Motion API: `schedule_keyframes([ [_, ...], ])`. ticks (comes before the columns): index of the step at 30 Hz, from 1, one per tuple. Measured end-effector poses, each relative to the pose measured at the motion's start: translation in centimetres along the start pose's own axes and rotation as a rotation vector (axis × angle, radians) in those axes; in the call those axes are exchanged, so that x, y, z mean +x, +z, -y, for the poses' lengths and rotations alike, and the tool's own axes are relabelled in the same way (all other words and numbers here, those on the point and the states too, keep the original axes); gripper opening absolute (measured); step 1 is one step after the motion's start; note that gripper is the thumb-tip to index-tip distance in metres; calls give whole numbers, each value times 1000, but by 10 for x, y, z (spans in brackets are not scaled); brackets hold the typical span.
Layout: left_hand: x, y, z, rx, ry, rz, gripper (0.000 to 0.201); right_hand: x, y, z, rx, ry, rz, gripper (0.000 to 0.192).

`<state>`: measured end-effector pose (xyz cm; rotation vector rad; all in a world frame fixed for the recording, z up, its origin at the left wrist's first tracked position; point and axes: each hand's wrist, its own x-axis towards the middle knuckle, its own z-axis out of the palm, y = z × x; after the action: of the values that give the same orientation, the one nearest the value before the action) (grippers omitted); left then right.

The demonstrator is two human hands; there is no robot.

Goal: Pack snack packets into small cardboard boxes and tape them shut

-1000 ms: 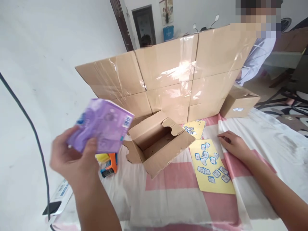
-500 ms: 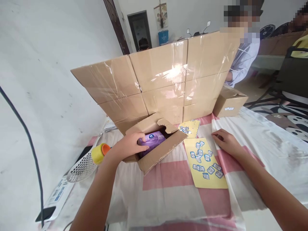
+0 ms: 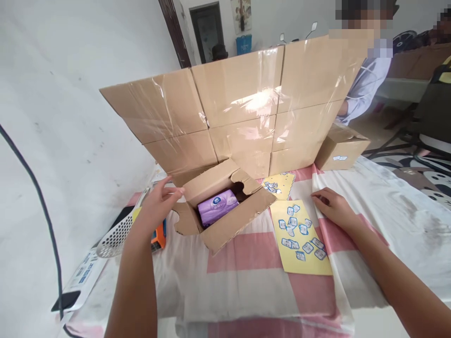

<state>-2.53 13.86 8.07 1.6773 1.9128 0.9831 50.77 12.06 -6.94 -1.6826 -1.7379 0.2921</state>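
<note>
View from the head camera, looking down on a tabletop covered by a cloth of pink and white squares. Centre: a small open cardboard box, flaps raised, standing at an angle on the cloth. Inside it lies a purple packet with a white and blue label, flat on the bottom of the box and touched by neither hand. The left hand is open and empty, fingers loosely spread; its fingertips reach the left rear flap of the box at its upper edge. The right hand rests palm down on the cloth, fingers slightly curled and holding nothing, just beside the right edge of a yellow sticker sheet that carries small blue and white stickers. A second, smaller yellow sheet lies between the box and the cardboard wall, which is built of taped panels and stands upright behind the box. At the right end of this wall sits a closed carton. Left of the box, partly hidden by the left forearm, are a white perforated basket and an orange and blue object of unclear kind. Behind the wall, another person in a pale shirt is seated.
</note>
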Motion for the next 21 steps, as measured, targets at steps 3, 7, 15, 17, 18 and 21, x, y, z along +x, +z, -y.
schedule_keyframes([
  [3, -22, 11, 16, -247, 19, -144, 61, 2, 1, 17, 40, -23, -6, 26],
  [7, -80, 44, 39, -297, 271, -416, 38, 14, 8, 81, 251, -145, 92, 31],
  [15, -95, 60, 42, 220, 763, 84, 75, 87, 57, 182, 861, -7, 473, 72],
  [17, -89, 59, 40, 233, 790, 119, 67, 102, 72, 189, 1055, 67, 587, 89],
  [18, -88, 59, 39, 213, 796, 95, 50, 107, 78, 192, 1143, 71, 607, 90],
  [21, -89, 69, 38, 99, 738, -98, 10, 106, 88, 192, 1226, 59, 549, 74],
])
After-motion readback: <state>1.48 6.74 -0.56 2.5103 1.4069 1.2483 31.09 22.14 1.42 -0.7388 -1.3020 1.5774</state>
